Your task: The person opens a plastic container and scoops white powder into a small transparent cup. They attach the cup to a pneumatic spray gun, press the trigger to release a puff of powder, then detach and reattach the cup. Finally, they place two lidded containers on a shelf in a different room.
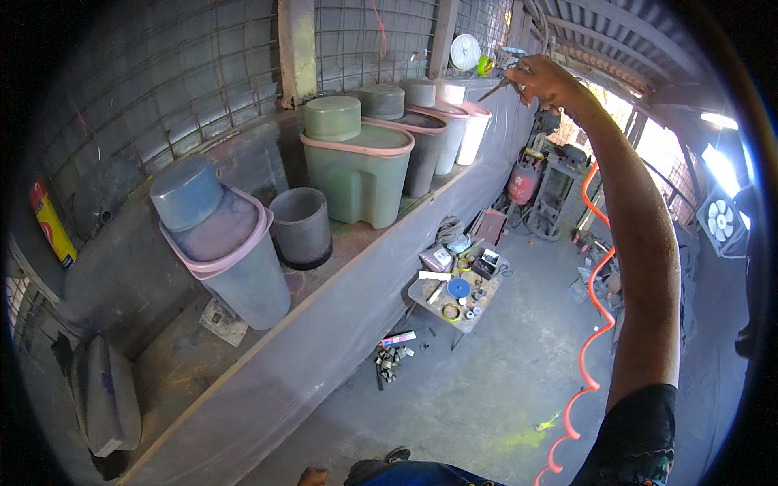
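Note:
My right hand (538,85) is raised at the end of my outstretched arm, its fingers closed around a slim dark tool (495,89). The tool's thin tip points down and left; its grip is mostly hidden by my fingers. Below and left of the tip stand lidded plastic bins, among them a white bin (474,136), a pale blue bin (450,143) and a dark grey bin (419,155). Only a small part of my left hand (313,477) shows at the bottom edge, and its fingers cannot be made out.
A green bin (358,182), a bluish bin (243,273) and a grey bucket (299,225) share the ledge (340,258). An orange coiled hose (586,352) hangs beside my arm. A cluttered low table (444,307) stands on the floor, near scattered parts (392,361). A fan (721,220) is at right.

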The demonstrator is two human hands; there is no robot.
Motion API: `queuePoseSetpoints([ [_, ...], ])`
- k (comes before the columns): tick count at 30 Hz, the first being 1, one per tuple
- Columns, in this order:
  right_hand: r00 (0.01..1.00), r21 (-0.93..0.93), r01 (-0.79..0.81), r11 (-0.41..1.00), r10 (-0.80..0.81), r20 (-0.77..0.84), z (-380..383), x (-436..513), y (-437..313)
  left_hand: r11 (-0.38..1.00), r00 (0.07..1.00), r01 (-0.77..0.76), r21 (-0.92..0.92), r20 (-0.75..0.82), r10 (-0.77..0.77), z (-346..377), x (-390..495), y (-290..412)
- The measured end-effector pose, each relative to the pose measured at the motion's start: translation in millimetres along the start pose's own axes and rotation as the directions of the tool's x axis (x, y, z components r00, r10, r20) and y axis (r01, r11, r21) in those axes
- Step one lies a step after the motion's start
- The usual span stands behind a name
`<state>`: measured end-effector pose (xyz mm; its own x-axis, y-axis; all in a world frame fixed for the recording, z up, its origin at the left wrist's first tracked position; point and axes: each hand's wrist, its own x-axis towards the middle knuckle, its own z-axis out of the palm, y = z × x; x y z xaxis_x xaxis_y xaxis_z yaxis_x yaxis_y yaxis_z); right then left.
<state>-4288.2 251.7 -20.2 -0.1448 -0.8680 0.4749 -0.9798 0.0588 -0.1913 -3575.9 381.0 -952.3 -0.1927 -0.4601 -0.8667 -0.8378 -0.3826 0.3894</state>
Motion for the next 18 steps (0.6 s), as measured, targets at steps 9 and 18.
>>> queuePoseSetpoints([
  [9, 0.991, 0.003, 0.01, 1.0, -0.01, 0.134, -10, 1, -70, 0.977, 0.958, -0.211, -0.011, -0.199, 0.205, -5, 5, 123],
  [18, 0.961, 0.009, 0.154, 0.988, -0.152, 0.229, -14, -40, -149, 0.98, 0.975, -0.195, 0.028, -0.105, 0.197, 16, -4, 130],
])
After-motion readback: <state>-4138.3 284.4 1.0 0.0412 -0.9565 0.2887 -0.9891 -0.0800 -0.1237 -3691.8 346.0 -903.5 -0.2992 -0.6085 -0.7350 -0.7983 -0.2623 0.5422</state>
